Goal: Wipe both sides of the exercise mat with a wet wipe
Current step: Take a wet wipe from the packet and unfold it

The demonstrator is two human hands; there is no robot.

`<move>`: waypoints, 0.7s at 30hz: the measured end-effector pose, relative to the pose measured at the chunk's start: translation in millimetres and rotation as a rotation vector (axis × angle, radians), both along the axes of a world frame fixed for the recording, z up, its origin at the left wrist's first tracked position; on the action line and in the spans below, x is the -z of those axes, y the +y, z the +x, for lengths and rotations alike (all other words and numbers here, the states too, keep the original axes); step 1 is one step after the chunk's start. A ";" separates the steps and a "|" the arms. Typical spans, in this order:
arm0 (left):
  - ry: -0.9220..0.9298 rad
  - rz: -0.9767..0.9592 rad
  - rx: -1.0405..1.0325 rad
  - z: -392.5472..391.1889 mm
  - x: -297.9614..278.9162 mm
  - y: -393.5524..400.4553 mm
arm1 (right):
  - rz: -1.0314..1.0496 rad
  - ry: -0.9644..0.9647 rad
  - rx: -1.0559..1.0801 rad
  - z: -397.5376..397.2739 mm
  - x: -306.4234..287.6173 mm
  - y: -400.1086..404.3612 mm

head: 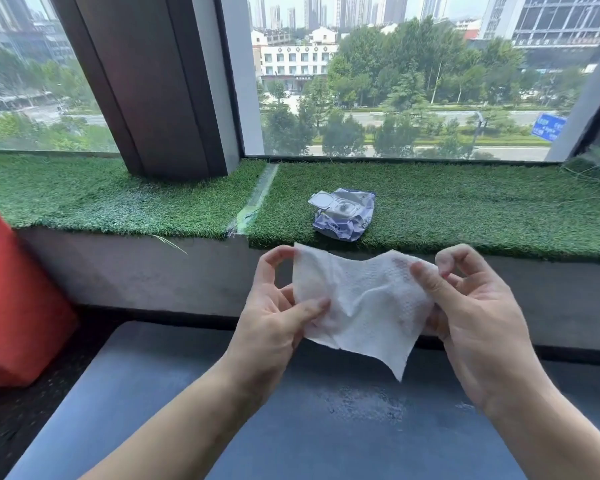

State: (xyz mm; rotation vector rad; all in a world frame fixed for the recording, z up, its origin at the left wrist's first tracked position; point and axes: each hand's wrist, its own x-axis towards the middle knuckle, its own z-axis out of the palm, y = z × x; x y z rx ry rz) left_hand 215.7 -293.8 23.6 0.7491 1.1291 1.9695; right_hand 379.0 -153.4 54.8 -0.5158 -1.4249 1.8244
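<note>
Beyond the glass we see a hazy city of towers, a white low building and a belt of street trees, and under the window (413, 81) runs a concrete ledge (136, 265) topped with artificial grass (101, 195). A dark window post (160, 91) stands on that turf at the left, and a strip of pale tape marks the seam between two turf pieces. On the grass, near the front edge and a little right of the seam, lies a lavender wet wipe pack (343, 216) with its white flip lid standing open. Below the ledge, on the dark floor, the blue-grey exercise mat (153, 393) lies flat and stretches toward us beneath our forearms; a wet-looking patch glistens on it near our right wrist. A red padded block (11, 299) leans at the far left, beside the mat. We hold a white wet wipe (357, 306) spread out in the air above the mat's far end, well clear of its surface. Our left hand (274, 320) pinches the wipe's left edge, thumb pressed on the front and index finger curled at the top corner. Our right hand (478, 320) pinches the upper right corner between thumb and bent index finger, the other fingers curled behind the sheet. One lower corner of the wipe hangs free in a point between our wrists.
</note>
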 end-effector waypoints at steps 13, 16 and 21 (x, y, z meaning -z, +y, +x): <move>0.718 -0.016 -0.162 -19.2 -30.1 -17.6 | 0.489 -0.178 -0.166 22.9 -17.3 31.2; 0.798 -0.069 -0.109 -27.8 -31.1 -17.9 | 0.501 -0.173 -0.146 24.3 -11.3 36.2; 0.881 -0.097 -0.141 -36.6 -32.1 -20.5 | 0.492 -0.100 -0.123 21.4 -12.4 33.0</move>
